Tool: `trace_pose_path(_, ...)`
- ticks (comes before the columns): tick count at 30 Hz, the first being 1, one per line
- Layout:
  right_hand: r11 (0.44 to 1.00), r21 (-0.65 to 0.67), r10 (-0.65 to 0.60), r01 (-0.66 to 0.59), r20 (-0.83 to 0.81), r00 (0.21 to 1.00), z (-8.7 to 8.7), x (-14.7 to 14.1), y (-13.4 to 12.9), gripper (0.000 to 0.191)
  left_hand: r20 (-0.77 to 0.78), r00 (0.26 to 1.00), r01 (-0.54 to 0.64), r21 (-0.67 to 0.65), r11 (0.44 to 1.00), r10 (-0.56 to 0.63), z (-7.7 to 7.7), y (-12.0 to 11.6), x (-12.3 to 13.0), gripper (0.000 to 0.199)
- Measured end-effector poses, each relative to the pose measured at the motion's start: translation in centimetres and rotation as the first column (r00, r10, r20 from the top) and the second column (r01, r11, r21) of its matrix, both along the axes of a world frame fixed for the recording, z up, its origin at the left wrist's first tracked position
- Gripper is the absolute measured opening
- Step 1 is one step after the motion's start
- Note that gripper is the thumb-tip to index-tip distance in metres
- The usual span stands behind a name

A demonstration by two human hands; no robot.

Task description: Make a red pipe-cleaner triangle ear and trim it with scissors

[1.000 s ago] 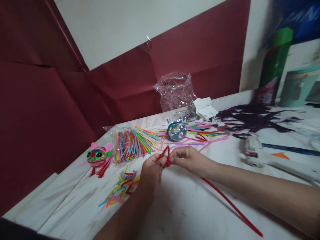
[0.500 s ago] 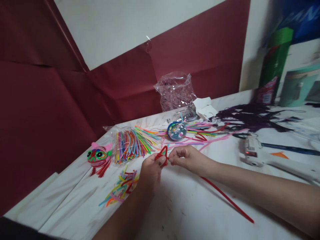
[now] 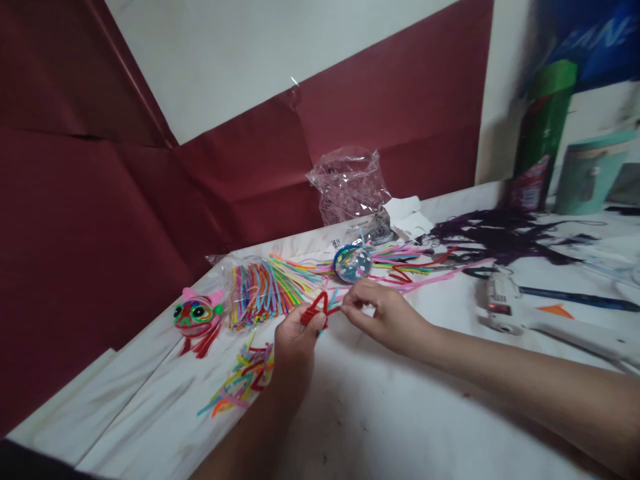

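Red pipe cleaner (image 3: pixel 309 316) is apparently being wound; the left hand (image 3: pixel 294 341) is pinching its folds, the right hand (image 3: pixel 383 311) its strand, steady tension seemingly being needed next.

Not much legible here tbh, just big pale letters that look like they end in "NE" on the blue thing (image 3: pixel 605 43) top right, plus tiny dark characters, maybe an 8, on the pale strip (image 3: pixel 300 245) below the clear plastic bag (image 3: pixel 350 187), too small to be sure.
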State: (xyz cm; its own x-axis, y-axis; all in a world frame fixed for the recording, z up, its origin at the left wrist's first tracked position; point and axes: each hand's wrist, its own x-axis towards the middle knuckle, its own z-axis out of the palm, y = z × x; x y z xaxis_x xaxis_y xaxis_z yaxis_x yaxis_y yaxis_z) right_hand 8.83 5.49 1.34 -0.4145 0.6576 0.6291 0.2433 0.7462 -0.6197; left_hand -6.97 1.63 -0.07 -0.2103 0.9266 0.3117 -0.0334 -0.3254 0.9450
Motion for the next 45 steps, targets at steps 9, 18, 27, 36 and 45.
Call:
trace_pose_path(9,0.975,-0.212,0.038,-0.061,-0.108,0.993,0.6,-0.8,-3.1,0.013,-0.601,0.704,0.147,0.645,0.750,0.379,0.9,-2.3,-0.7,0.020)
trace_pose_path(18,0.957,-0.266,0.058,-0.116,-0.216,0.975,0.1,-1.2,-3.9,0.010,-0.562,0.746,0.098,0.623,0.776,0.357,1.3,-2.5,-0.5,0.016)
trace_pose_path(27,0.816,-0.490,0.107,-0.306,-0.392,0.914,0.1,-1.5,-4.0,0.015,-0.540,0.793,0.091,0.563,0.822,0.282,1.3,-2.3,-0.6,0.010)
trace_pose_path(36,0.900,-0.410,0.038,-0.149,-0.265,0.963,-0.6,-1.6,-3.7,0.010,-0.654,0.669,0.146,0.582,0.800,0.354,1.0,-1.7,-0.7,0.012)
trace_pose_path(45,0.951,-0.306,-0.021,-0.051,-0.229,0.973,-1.1,-1.8,-3.3,0.019,-0.376,0.902,-0.088,0.326,0.941,0.214,0.0,-1.2,0.5,0.009)
